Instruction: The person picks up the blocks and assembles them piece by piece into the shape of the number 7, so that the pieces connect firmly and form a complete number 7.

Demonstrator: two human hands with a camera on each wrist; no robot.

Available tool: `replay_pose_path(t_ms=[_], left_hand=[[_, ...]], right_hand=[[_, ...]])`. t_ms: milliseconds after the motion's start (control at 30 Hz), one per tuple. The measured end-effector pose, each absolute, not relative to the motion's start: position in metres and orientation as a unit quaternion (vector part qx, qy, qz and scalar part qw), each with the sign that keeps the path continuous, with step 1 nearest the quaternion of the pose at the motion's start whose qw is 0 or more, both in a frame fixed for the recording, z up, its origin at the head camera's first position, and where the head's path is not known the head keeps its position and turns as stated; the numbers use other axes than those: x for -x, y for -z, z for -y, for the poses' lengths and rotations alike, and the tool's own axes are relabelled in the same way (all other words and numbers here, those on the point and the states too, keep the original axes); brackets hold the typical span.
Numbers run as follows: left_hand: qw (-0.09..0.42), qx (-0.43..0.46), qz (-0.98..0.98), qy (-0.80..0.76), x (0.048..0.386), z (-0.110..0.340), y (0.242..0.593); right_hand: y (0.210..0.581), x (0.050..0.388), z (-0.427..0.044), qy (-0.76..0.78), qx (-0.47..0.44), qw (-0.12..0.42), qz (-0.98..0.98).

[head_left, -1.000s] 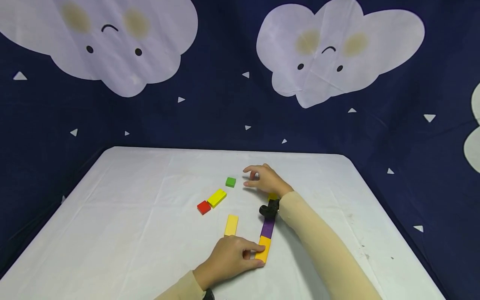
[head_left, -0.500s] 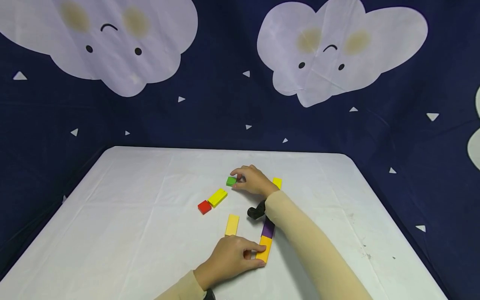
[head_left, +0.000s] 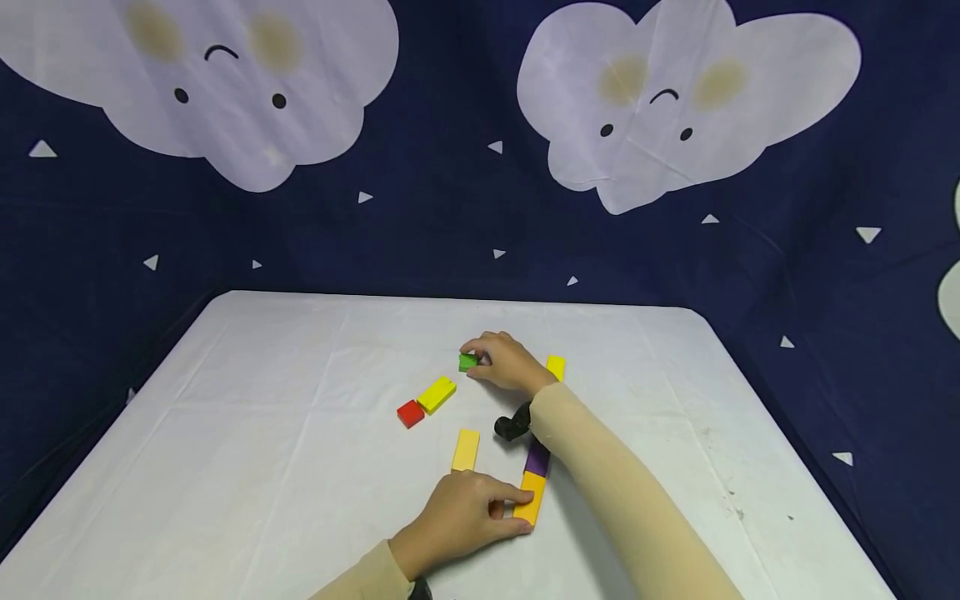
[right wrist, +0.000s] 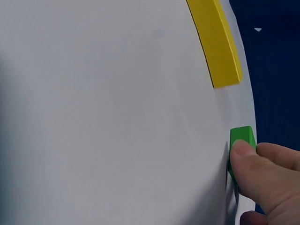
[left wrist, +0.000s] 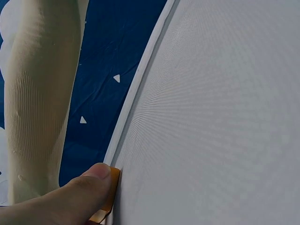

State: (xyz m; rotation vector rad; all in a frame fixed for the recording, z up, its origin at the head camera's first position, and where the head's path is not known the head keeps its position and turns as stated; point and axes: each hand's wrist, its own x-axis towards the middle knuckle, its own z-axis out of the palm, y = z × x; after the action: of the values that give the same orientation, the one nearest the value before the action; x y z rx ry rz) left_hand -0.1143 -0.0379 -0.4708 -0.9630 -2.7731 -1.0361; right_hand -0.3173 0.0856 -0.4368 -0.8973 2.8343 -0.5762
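Observation:
My right hand (head_left: 504,362) pinches a small green block (head_left: 467,362) between thumb and fingers; in the right wrist view the thumb presses on the green block (right wrist: 241,135). Thumb and finger of my left hand (head_left: 468,515) grip an orange block (head_left: 533,493) at the near end of a row. A purple block (head_left: 537,457) touches its far end, and a yellow block (head_left: 556,366) shows beyond the right wrist; the stretch between is hidden by the sleeve. In the left wrist view, the left thumb lies against the orange block (left wrist: 113,187).
Left of the right hand, a yellow block (head_left: 437,394) and a red block (head_left: 411,413) lie corner to corner. A pale yellow block (head_left: 466,449) extends from behind the left hand. The white table (head_left: 225,433) ends at a dark blue cloth with clouds.
My right hand has moved left from above the row's far end to the green block, gripped it and shifted it slightly right. My left hand has stayed on the orange block.

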Motion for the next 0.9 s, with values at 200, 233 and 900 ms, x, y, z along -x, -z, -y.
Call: replay_pose_path(t_ms=[200, 233, 900], left_hand=[[0.016, 0.309, 0.891, 0.332, 0.114, 0.038, 0.471], [0.015, 0.309, 0.891, 0.332, 0.114, 0.038, 0.471], [0.004, 0.304, 0.895, 0.327, 0.114, 0.038, 0.467]], right_hand=[[0.436, 0.320, -0.099, 0.183, 0.290, 0.055, -0.938], [0.436, 0.321, -0.102, 0.185, 0.289, 0.054, -0.938], [0.425, 0.332, -0.177, 0.257, 0.207, 0.057, -0.942]])
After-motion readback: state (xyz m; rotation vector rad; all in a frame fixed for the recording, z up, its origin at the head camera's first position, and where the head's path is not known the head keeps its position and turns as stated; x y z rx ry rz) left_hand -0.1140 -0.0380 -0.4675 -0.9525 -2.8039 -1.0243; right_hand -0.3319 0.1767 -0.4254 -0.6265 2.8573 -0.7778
